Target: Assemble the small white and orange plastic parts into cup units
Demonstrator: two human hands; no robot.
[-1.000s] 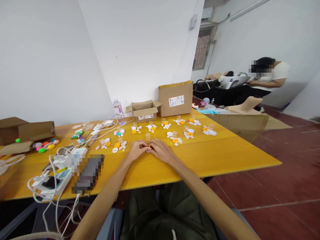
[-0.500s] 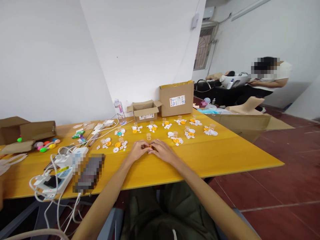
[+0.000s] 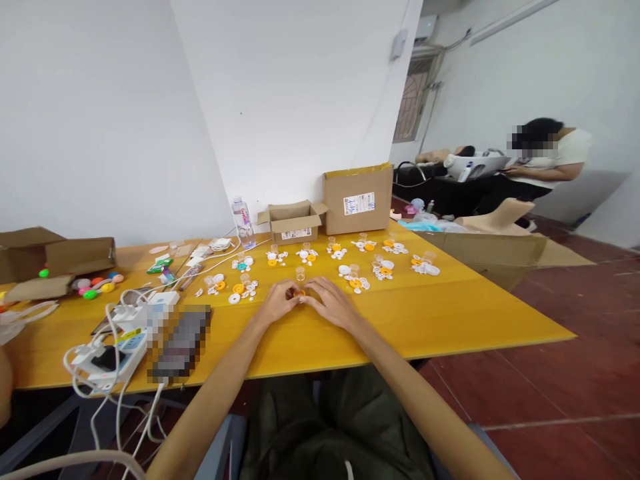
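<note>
My left hand (image 3: 280,301) is closed, thumb and fingers pinching a small orange plastic piece (image 3: 299,293) low over the table. From the other side my right hand (image 3: 327,302) curves in, its thumb and fingertips at the same piece. The fingers cover most of it, so its full shape is hidden. Just beyond the hands stands a small clear plastic cup (image 3: 301,274). To the left lies a pile with an orange ring (image 3: 238,289) and a white disc (image 3: 235,299). Right of my hands is another pile with an orange disc (image 3: 355,283) and small white pieces.
Several similar piles spread across the yellow table (image 3: 425,327). Behind them stand a water bottle (image 3: 243,223), a small open carton (image 3: 294,223) and a taller cardboard box (image 3: 359,200). Left are a phone (image 3: 181,341), power strips (image 3: 133,343) and cables. A person (image 3: 555,157) sits far right.
The view has shifted slightly, so everything sits a little further right. My right fingers have spread a little from the left ones, and the orange piece shows between the hands.
</note>
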